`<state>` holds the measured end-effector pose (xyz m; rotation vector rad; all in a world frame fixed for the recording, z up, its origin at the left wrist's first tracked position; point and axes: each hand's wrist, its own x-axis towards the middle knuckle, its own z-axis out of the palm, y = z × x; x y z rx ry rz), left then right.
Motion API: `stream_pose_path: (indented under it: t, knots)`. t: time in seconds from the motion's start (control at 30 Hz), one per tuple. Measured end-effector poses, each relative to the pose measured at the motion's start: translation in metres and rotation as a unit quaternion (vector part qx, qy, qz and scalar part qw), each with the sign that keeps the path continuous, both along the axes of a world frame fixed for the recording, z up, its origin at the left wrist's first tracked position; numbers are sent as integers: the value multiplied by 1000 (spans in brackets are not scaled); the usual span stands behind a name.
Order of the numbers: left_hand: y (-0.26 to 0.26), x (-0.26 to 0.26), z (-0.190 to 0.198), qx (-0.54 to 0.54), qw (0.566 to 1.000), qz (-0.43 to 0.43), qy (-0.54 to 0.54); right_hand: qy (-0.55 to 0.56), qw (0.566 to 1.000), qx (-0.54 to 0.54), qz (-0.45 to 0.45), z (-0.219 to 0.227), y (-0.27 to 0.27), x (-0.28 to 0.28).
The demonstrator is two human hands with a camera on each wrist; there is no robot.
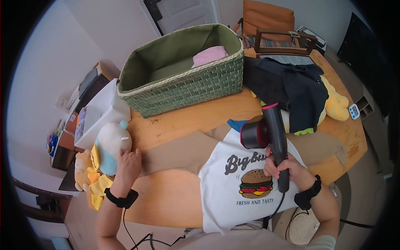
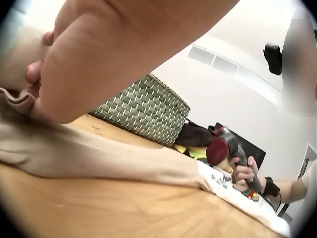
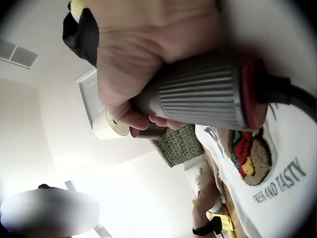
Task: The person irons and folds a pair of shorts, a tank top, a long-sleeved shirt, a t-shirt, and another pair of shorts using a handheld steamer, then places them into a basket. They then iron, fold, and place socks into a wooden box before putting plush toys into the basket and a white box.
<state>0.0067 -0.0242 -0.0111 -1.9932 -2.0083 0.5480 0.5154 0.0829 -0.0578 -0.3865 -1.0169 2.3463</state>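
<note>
A white shirt with brown sleeves [image 1: 179,154] and a burger print [image 1: 256,183] lies on the wooden table [image 1: 166,200]. At the end of its left-hand sleeve, my left hand [image 1: 128,166] pinches the cuff [image 2: 17,101], beside a white and blue plush toy [image 1: 110,143]. My right hand [image 1: 287,166] grips the handle of a black, red-trimmed dryer-like appliance [image 1: 276,129] over the shirt's chest. The handle [image 3: 203,94] fills much of the right wrist view, its cord trailing from the base. Whether the appliance touches the cloth, I cannot tell.
A green woven basket [image 1: 187,89] with a pink cloth [image 1: 209,56] stands at the back. Dark clothing [image 1: 302,91] lies over yellow plush toys [image 1: 336,102] at right. A white box [image 1: 104,110] is at left, a small timer [image 1: 354,111] at the right edge.
</note>
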Motion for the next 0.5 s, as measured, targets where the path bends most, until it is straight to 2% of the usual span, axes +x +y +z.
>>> stream_pose_path:
  t: [0.17,0.23,0.27,0.33,0.37,0.43,0.5]
  knots:
    - [38,8,25,68,997,-35,32,6,999,-28,20,-2,-2,17]
    - [48,1,18,-1,999,-31,39,-3,999,-29,40,-2,0,16]
    - [45,-7,12,0,999,-30,38,-3,999,-27,40,2,0,13]
    - [34,-17,-8,-48,993,-21,106,-20,999,-17,29,11,-3,14]
    - [29,-18,-10,-50,993,-25,106,-21,999,-19,26,9,-3,16]
    - [21,-17,-9,-96,979,-16,181,-13,1000,-23,7,2,-4,15]
    - [21,-12,5,-111,981,-7,160,-7,999,-32,-6,4,-6,12]
